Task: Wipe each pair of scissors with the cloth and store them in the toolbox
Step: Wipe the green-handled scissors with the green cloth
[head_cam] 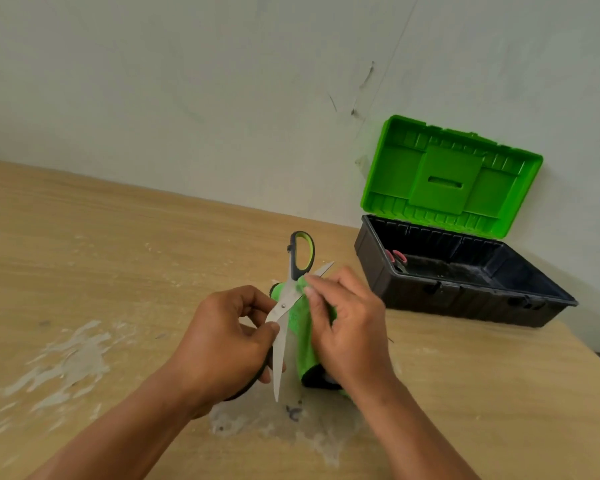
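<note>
My left hand (222, 337) grips a pair of scissors (284, 306) with grey and lime handles, held above the table with the blades spread apart. One handle loop points up and away; the other is hidden in my left palm. My right hand (347, 327) holds a green cloth (303, 341) and pinches it around the blade that points up and right. The black toolbox (378, 268) stands at the right with its green lid (451, 174) raised. Inside it, a pair with red handles (397, 258) lies at the left end.
The wooden table (84, 254) has pale scuffed patches at the left and below my hands. The toolbox lid leans on the white wall (222, 81) behind. The table's right edge runs just past the toolbox.
</note>
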The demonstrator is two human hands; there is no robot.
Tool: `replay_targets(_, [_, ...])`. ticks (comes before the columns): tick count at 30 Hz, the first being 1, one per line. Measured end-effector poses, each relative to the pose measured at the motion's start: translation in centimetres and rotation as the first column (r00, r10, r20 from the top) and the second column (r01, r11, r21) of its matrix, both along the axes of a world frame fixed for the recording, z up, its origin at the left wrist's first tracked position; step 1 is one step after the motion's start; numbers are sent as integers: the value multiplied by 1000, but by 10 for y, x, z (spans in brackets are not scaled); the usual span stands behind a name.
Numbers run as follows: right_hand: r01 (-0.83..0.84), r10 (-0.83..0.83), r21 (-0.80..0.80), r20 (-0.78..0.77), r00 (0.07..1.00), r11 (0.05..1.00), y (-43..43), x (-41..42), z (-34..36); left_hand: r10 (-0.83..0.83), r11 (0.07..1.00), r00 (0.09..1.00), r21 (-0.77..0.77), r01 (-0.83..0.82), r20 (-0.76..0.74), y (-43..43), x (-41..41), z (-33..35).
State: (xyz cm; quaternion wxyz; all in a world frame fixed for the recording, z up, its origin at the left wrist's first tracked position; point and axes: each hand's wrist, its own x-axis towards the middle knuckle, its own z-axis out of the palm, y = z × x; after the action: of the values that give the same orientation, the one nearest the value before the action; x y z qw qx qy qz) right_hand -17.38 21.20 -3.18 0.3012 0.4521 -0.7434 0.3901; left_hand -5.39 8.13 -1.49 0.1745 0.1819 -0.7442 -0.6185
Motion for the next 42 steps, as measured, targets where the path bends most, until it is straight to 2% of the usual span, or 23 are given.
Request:
replay_targets(3, [-107,106,81,19,994,991,1,12,-2,6,1000,1000,-18,-7,-14,0,2,2])
replay_targets(7, [81,-80,-64,13,997,995,4,-16,4,-15,1000,1000,-13,15,-9,2,-1,-1])
replay_targets(10, [-70,68,61,28,997,996,5,8,-1,-18,1000,1000,3,18,-23,2,1,0])
replay_targets(12, [-153,149,80,48,988,985,1,12,-1,1,999,1000,40,0,-24,-1,0,1])
replay_targets(16, [-126,124,18,80,989,992,-1,2,3,28,990,999,138,-25,-24,-5,-4,1])
replay_targets(20, [-228,217,86,124,968,970,-1,13,-1,28,978,1000,205,-26,-7,-7,-4,1])
replay_targets(29, [-379,351,216,158,923,900,-3,19,0,146,964,989,221,-146,17,-13,-4,0])
replay_targets(34, [-462,416,248,217,883,851,-1,27,-4,288,948,957,140,-288,19,-21,-6,2])
replay_targets(39, [-521,450,297,279,849,800,3,27,-5,318,930,948,192,-312,1,-26,-7,0])
replay_targets(42, [-528,443,218,342,829,821,11,23,-1,303,925,953,245,-289,-20,-29,-7,2])
